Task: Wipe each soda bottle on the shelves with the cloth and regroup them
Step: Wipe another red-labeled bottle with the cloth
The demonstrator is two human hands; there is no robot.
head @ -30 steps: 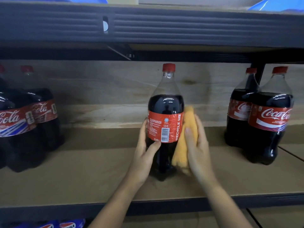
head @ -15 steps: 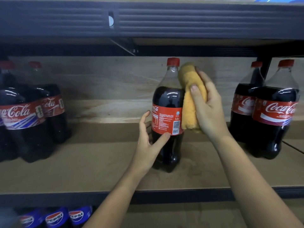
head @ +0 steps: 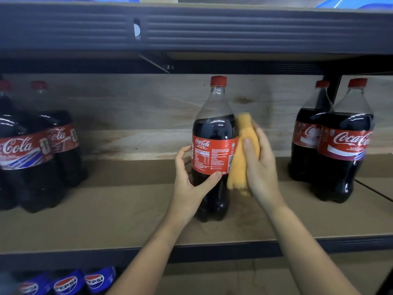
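A Coca-Cola bottle (head: 214,145) with a red cap (head: 218,80) stands upright in the middle of the shelf (head: 127,213), on the brown board, a little back from the front edge. It stands alone, well apart from the other bottles.

The left hand (head: 191,186) holds this bottle from its left side. The thumb lies across the front, at the lower edge of the red label, and the other fingers (head: 183,152) curl around the left side toward the back, so they are grasping the bottle.

The right hand (head: 260,167) holds an orange cloth (head: 242,154) and presses it against the right side of the bottle, at the height of the label and the dark shoulder above it. The fingers of this hand are curled around the cloth and grasp it; the lower end of the cloth hangs down below the palm.

At the left end of the same shelf a group of Coca-Cola bottles (head: 32,154) stands close together, partly cut by the picture edge. At the right end two Coca-Cola bottles (head: 344,150) stand one just behind the other. On the lower shelf, at the bottom left, the tops of some blue Pepsi bottles (head: 68,284) are visible. Above, the dark metal beam (head: 212,28) of the upper shelf crosses the whole view.
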